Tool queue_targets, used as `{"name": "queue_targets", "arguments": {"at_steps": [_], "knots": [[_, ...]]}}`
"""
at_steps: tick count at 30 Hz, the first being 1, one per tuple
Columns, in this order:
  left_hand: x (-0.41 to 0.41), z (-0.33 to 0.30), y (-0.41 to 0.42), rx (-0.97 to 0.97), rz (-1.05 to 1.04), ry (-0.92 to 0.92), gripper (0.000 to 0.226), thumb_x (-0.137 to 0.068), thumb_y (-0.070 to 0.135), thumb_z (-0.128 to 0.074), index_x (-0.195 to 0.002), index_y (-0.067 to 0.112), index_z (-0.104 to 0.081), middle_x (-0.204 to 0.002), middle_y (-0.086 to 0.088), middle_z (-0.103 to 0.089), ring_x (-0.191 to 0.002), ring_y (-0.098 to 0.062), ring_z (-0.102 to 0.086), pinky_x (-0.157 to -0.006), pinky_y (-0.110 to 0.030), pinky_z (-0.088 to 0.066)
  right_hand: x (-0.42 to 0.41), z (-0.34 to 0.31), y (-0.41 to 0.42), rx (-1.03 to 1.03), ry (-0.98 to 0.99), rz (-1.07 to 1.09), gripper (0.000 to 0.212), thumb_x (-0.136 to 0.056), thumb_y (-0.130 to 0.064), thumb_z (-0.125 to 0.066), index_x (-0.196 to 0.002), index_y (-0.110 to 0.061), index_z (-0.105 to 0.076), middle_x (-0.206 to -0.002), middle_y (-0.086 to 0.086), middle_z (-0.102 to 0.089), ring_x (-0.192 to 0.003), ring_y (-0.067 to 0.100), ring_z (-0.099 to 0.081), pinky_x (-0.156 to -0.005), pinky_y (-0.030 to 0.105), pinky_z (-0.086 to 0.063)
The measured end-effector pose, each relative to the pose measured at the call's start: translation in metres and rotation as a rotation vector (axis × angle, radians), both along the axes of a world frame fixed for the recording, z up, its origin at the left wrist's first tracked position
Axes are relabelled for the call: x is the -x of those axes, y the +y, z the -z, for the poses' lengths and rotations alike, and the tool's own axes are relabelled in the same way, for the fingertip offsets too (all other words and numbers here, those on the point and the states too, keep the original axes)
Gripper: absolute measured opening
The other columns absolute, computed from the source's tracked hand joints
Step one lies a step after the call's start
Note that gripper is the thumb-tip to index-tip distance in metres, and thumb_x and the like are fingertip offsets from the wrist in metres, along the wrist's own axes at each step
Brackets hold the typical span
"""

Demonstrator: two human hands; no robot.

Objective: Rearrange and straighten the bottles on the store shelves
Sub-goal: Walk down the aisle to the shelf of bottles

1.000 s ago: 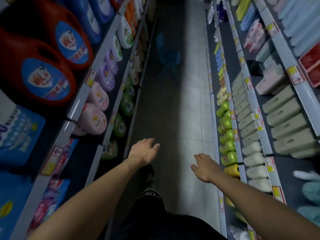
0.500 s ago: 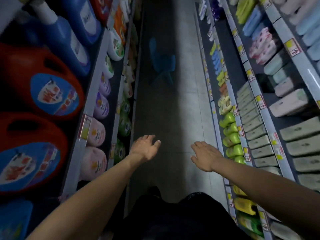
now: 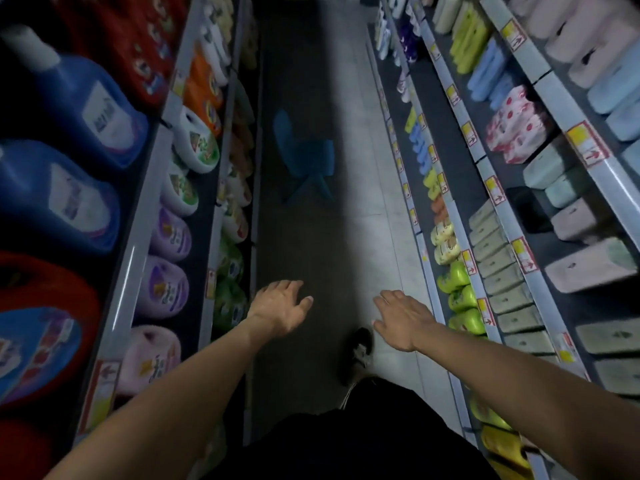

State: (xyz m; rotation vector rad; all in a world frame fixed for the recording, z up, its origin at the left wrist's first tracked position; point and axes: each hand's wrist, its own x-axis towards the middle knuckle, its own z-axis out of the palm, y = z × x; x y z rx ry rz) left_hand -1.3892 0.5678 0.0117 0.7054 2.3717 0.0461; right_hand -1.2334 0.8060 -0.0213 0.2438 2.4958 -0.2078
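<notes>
Dim, soft picture; wide-angle bending at edges.

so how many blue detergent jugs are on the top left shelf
2. One blue detergent jug with a white cap sits farther along the shelf, a second sits nearer the camera beside it. More may be hidden beyond the frame edge.

No wording is legible: the bottles' (image 3: pixel 166 289) labels and the shelf price tags (image 3: pixel 588 147) are blurred; the tags show only red arrows on white.

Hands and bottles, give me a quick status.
Left hand open, right hand open, both empty over the aisle. Green bottles at right untouched. Blue chair ahead in the aisle.
</notes>
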Motion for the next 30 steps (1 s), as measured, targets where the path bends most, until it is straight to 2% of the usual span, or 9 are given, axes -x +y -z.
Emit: {"name": "queue_targets", "arguments": {"at_steps": [6, 13, 22, 30], "knots": [[0.069, -0.005, 0.095, 0.022, 0.036, 0.017, 0.068, -0.107, 0.061, -0.032, -0.164, 0.025, -0.026, -0.167, -0.004, -0.034, -0.154, -0.027, -0.032, -0.125, -0.043, -0.027, 0.076, 0.001, 0.091, 0.009, 0.024, -0.006, 0.064, -0.107, -0.049, -0.033, -0.159, -0.012, -0.032, -0.162, 0.011, -0.035, -0.146, 0.03, -0.036, -0.121, 0.042, -0.033], [0.134, -0.009, 0.182, 0.017, 0.041, 0.024, 0.068, -0.106, 0.062, -0.034, -0.163, 0.026, -0.029, -0.165, -0.003, -0.038, -0.152, -0.026, -0.035, -0.123, -0.042, -0.03, 0.151, -0.003, 0.179, 0.027, 0.048, 0.083, 0.062, -0.108, -0.049, -0.034, -0.158, -0.012, -0.034, -0.16, 0.01, -0.038, -0.144, 0.031, -0.039, -0.118, 0.043, -0.036], [0.23, -0.004, 0.239, 0.028, -0.003, 0.011, 0.066, -0.106, 0.06, -0.035, -0.163, 0.026, -0.031, -0.165, -0.004, -0.039, -0.152, -0.028, -0.036, -0.123, -0.042, -0.028, 0.233, 0.01, 0.245, 0.066, -0.003, 0.177, 0.06, -0.108, -0.049, -0.034, -0.157, -0.015, -0.034, -0.16, 0.008, -0.038, -0.145, 0.03, -0.038, -0.115, 0.043, -0.039], [0.364, 0.018, 0.293, -0.001, -0.009, -0.024, 0.066, -0.106, 0.059, -0.035, -0.163, 0.025, -0.031, -0.166, -0.005, -0.037, -0.152, -0.029, -0.034, -0.124, -0.042, -0.028, 0.354, 0.014, 0.293, 0.059, -0.016, 0.239, 0.063, -0.107, -0.051, -0.034, -0.157, -0.014, -0.035, -0.161, 0.009, -0.038, -0.146, 0.031, -0.037, -0.118, 0.044, -0.036]]}}
